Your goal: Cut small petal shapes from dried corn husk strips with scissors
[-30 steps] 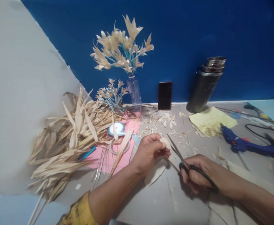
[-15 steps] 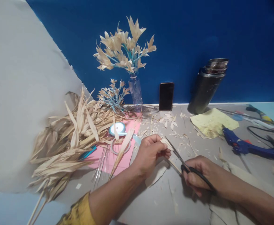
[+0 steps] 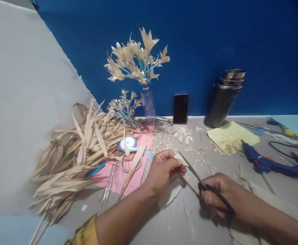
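Between thumb and fingers, my left hand (image 3: 165, 170) pinches a pale piece of husk (image 3: 181, 159). My right hand (image 3: 219, 194) is closed round the black handles of a pair of scissors (image 3: 195, 174). The scissor blades point up and left and lie against the husk piece, close to my left fingertips. Below the hands a thin strip (image 3: 191, 186) slants between them; what holds it is hard to make out. A pale flat piece (image 3: 171, 194) lies on the table under my left hand.
Dried husks (image 3: 87, 136) are heaped at left beside pink paper (image 3: 136, 182) with a ribbon roll (image 3: 127, 143). Behind stand a flower-filled bottle (image 3: 148, 107), a phone (image 3: 181, 109) and a dark flask (image 3: 222, 102). Yellow paper (image 3: 234, 136) and a blue glue gun (image 3: 271, 165) lie right.
The view has tilted slightly, so the background sits lower in the picture. The scissor blades look a little closer together; both hands keep their holds.
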`<state>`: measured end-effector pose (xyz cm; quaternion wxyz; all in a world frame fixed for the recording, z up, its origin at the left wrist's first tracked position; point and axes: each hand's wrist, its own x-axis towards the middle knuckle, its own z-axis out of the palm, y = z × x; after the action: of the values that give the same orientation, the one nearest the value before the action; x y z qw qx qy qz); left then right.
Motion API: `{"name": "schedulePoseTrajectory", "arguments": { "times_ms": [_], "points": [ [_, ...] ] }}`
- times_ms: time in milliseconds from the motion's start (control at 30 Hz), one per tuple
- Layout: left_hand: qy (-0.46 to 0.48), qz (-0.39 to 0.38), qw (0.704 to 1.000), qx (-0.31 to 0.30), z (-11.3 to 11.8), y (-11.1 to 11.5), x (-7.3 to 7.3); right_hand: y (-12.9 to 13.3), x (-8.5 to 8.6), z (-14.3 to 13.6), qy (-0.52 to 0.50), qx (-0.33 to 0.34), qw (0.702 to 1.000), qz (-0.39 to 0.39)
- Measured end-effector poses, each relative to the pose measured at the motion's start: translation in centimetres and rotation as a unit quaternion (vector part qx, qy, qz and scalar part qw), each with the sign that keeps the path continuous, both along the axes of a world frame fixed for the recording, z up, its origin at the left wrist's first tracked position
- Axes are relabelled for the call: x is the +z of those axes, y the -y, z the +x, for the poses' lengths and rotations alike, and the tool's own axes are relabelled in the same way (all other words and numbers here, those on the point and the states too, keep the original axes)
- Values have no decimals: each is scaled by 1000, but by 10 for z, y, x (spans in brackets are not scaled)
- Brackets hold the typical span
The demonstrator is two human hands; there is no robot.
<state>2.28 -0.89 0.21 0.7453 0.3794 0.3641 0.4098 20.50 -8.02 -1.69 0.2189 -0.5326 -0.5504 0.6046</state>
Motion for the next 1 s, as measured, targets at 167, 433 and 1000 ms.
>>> {"name": "schedulePoseTrajectory", "arguments": {
  "times_ms": [167,433,1000],
  "points": [
    [26,-15,1000,6,1,0,-2,1,-4,-2,-24,-11,1000,-5],
    [52,-46,998,9,3,2,-4,1,-9,-1,-23,-15,1000,6],
    [76,-71,994,-18,9,10,-13,-8,9,-4,-84,-238,964,77]
  ]
}}
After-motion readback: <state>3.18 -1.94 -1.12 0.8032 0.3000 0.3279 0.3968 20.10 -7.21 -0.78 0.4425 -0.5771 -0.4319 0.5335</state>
